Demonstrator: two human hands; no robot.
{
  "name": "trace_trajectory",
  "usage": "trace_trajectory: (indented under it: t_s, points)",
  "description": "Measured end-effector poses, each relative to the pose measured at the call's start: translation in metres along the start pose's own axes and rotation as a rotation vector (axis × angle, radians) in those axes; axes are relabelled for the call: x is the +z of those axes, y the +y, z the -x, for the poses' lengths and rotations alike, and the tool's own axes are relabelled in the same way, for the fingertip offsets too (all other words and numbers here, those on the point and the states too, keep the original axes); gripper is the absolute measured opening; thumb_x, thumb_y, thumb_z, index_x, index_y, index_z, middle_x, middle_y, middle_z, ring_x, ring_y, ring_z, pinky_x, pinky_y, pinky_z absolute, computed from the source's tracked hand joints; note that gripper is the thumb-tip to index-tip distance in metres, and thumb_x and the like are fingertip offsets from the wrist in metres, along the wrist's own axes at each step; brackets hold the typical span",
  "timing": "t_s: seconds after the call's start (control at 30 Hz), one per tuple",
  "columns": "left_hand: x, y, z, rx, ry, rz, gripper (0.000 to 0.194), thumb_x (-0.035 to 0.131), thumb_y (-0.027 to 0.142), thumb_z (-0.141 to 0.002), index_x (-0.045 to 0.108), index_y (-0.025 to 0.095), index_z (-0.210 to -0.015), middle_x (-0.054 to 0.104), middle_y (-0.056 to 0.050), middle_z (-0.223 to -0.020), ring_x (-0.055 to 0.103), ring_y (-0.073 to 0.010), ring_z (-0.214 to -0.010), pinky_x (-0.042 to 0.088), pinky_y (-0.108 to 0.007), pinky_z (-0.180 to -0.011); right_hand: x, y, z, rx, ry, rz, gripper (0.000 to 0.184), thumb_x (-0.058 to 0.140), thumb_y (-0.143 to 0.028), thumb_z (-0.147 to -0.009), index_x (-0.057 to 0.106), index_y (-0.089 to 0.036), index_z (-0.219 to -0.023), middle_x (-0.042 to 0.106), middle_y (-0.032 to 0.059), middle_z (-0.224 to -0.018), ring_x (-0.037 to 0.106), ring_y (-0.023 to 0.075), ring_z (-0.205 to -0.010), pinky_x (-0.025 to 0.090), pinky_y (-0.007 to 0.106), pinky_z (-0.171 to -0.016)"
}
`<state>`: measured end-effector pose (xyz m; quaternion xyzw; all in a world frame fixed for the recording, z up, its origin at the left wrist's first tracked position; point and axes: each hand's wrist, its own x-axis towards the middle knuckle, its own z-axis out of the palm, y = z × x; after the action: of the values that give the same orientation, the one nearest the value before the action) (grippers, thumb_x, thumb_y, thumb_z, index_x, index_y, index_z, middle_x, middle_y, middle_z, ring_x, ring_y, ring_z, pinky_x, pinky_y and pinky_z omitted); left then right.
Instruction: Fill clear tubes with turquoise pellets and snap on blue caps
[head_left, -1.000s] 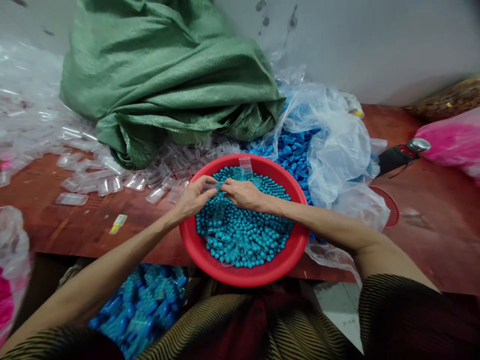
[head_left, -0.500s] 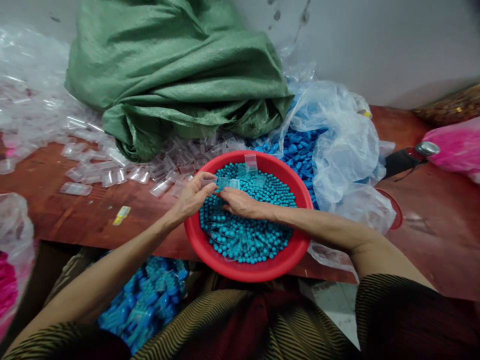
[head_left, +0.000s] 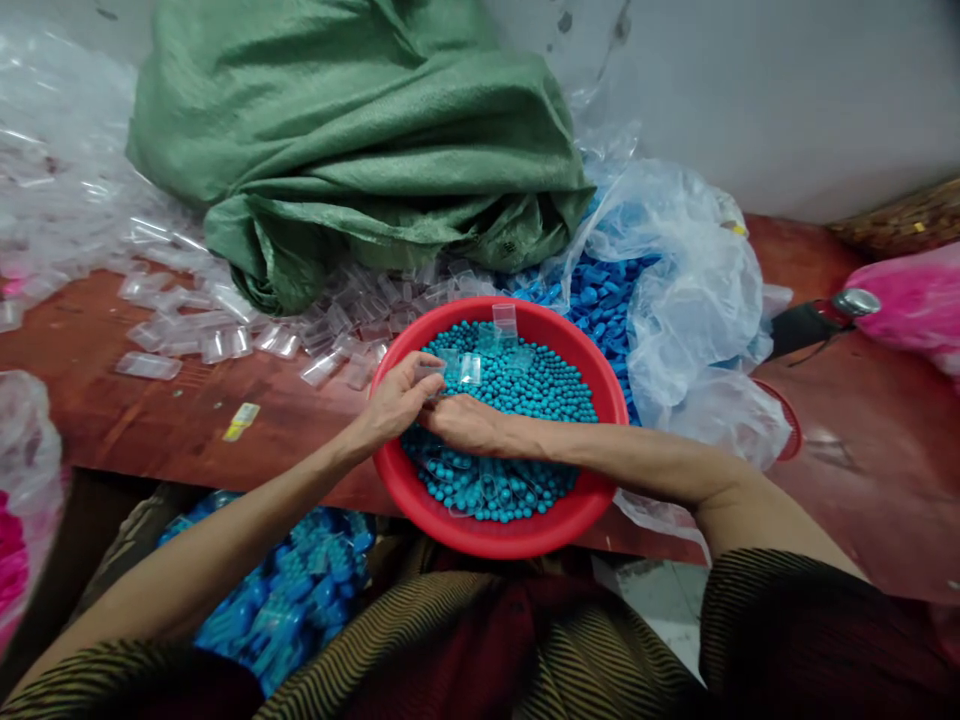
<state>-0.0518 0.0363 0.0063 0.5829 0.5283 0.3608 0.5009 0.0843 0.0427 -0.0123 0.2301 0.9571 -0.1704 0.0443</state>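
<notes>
A red basin [head_left: 386,480] full of turquoise beads [head_left: 551,395] stands before me. My left hand [head_left: 405,395] is over its left rim, thumb and fingers closed around a small clear plastic case, mostly hidden by the fingers. Just beside it, my right hand [head_left: 461,422] is low over the beads with curled fingers close to the left fingertips; whatever is in them is hidden. Another clear plastic case [head_left: 470,370] lies on the beads by the hands, and one more clear case [head_left: 504,320] rests near the far rim.
Many clear cases [head_left: 225,340] are strewn on the red-brown table [head_left: 285,420]. A green sack [head_left: 360,150] lies behind the basin. To its right are blue plastic pieces [head_left: 600,300] and a translucent bag [head_left: 690,300]. Filled blue cases [head_left: 300,590] sit below the table edge.
My right hand has moved left and slightly down, closing in under the left fingertips. My left hand has shifted slightly right and down. The view has tilted a little.
</notes>
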Motion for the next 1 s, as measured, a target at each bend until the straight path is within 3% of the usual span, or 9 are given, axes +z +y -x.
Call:
trace_trajectory:
  t_s: [0.1,0.27,0.47,0.6,0.73,0.87,1.0]
  points:
    - [0.006,0.002,0.001,-0.078,0.049,0.036,0.03,0.055,0.034,-0.07,0.052,0.017,-0.094,0.059,0.002,-0.071,0.057,-0.0144,-0.067,0.045,-0.027,-0.065,0.007,-0.003,-0.004,0.023,0.1,0.004,0.036,0.027,-0.004,-0.086,0.052,-0.009,-0.111,0.06,0.0161,-0.11,0.057,0.0176,-0.079,0.049,0.032,-0.064]
    - [0.006,0.01,0.001,-0.152,0.078,0.045,0.032,0.058,0.036,-0.067,0.051,0.017,-0.092,0.061,0.0,-0.075,0.058,-0.0159,-0.071,0.045,-0.028,-0.065,0.001,-0.001,-0.01,-0.033,0.017,-0.079,0.031,0.036,-0.003,-0.081,0.058,-0.012,-0.101,0.065,0.0088,-0.097,0.055,0.0145,-0.077,0.047,0.026,-0.065]
    - [0.003,0.011,0.0,-0.129,0.143,0.108,0.032,0.056,0.036,-0.068,0.046,0.018,-0.092,0.06,0.001,-0.078,0.058,-0.0149,-0.071,0.045,-0.029,-0.068,-0.018,-0.005,0.019,-0.063,0.069,0.048,0.028,0.037,-0.007,-0.085,0.057,-0.014,-0.103,0.063,0.0086,-0.099,0.055,0.0158,-0.078,0.04,0.026,-0.058]
    - [-0.005,0.004,-0.007,-0.025,0.23,0.09,0.031,0.06,0.036,-0.067,0.049,0.018,-0.09,0.061,0.0,-0.079,0.059,-0.0158,-0.076,0.045,-0.03,-0.07,-0.036,0.018,0.025,0.223,0.182,0.046,0.022,0.04,-0.017,-0.091,0.056,-0.015,-0.106,0.063,0.0094,-0.104,0.058,0.0189,-0.093,0.044,0.028,-0.073]
    - [-0.006,0.0,-0.011,-0.044,0.251,0.096,0.031,0.059,0.036,-0.067,0.05,0.018,-0.089,0.057,0.001,-0.075,0.056,-0.0151,-0.071,0.045,-0.03,-0.067,-0.035,0.045,-0.002,0.519,0.182,-0.008,0.036,0.05,-0.037,-0.089,0.054,-0.009,-0.111,0.061,0.0176,-0.111,0.058,0.0275,-0.103,0.046,0.037,-0.084]
    - [-0.004,-0.003,-0.009,-0.022,0.193,-0.047,0.028,0.057,0.037,-0.068,0.05,0.017,-0.088,0.057,0.0,-0.08,0.055,-0.0162,-0.076,0.045,-0.032,-0.072,-0.021,0.058,-0.025,0.53,0.21,-0.15,0.036,0.06,-0.025,-0.081,0.054,-0.009,-0.113,0.059,0.0196,-0.115,0.056,0.0302,-0.108,0.046,0.041,-0.088]
    - [-0.008,-0.004,-0.008,0.031,0.082,-0.233,0.026,0.052,0.035,-0.072,0.05,0.017,-0.091,0.059,-0.004,-0.089,0.057,-0.0219,-0.091,0.045,-0.04,-0.085,-0.028,0.074,-0.019,0.49,0.21,-0.266,0.017,0.052,-0.019,-0.085,0.06,-0.012,-0.098,0.065,0.0113,-0.101,0.061,0.021,-0.095,0.047,0.033,-0.085]
